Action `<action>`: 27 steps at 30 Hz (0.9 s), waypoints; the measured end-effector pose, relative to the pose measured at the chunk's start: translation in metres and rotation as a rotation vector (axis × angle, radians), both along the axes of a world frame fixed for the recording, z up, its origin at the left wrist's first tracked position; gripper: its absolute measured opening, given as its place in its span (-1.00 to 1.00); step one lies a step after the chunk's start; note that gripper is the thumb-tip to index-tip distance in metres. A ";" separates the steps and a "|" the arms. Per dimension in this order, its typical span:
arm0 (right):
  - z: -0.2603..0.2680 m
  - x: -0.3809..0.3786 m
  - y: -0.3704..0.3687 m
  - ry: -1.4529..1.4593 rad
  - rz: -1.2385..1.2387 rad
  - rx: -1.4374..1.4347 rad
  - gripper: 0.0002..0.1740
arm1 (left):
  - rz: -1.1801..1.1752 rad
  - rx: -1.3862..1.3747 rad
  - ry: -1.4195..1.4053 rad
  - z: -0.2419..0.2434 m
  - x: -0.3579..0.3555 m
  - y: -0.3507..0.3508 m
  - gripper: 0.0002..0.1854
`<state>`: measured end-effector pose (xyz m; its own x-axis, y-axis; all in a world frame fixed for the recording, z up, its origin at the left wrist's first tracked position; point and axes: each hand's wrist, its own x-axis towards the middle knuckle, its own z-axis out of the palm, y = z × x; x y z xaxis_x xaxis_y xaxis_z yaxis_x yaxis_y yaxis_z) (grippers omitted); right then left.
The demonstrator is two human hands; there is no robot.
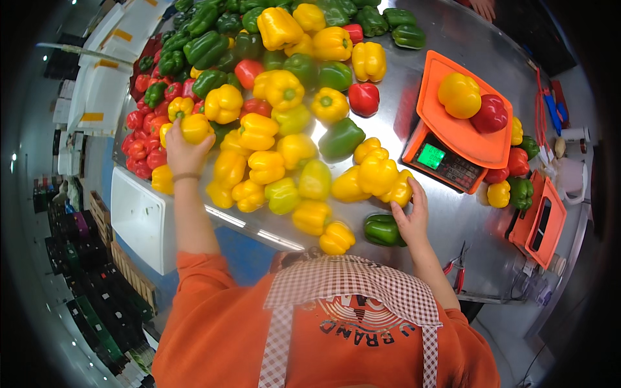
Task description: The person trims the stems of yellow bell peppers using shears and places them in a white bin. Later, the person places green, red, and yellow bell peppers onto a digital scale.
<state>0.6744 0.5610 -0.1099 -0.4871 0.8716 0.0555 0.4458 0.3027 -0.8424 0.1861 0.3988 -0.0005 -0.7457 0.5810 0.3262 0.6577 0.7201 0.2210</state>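
Observation:
My left hand (188, 151) grips a yellow bell pepper (196, 128) at the left of the pile, beside the red bell peppers (140, 148). With thumb and fingers, my right hand (412, 213) holds another yellow bell pepper (400, 188). That one touches a cluster of yellow peppers (377, 174). Just below, a green bell pepper (383, 230) lies close to the right wrist. On the orange pan (485, 143) of a digital scale (444, 162) rest one yellow pepper (459, 95) and one red pepper (490, 114); the scale's display is lit green.
Green bell peppers (204, 51) are heaped at the back of the metal table (402, 92). A white foam box (143, 218) stands at the left. Red-handled pliers (457, 269) and a second orange scale (546, 223) lie right. Another person's hand (483, 8) shows at the far edge.

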 end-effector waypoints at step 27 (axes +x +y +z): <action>0.009 -0.002 -0.006 -0.063 -0.045 0.041 -0.25 | -0.301 -0.658 -0.137 -0.080 -0.091 0.213 0.02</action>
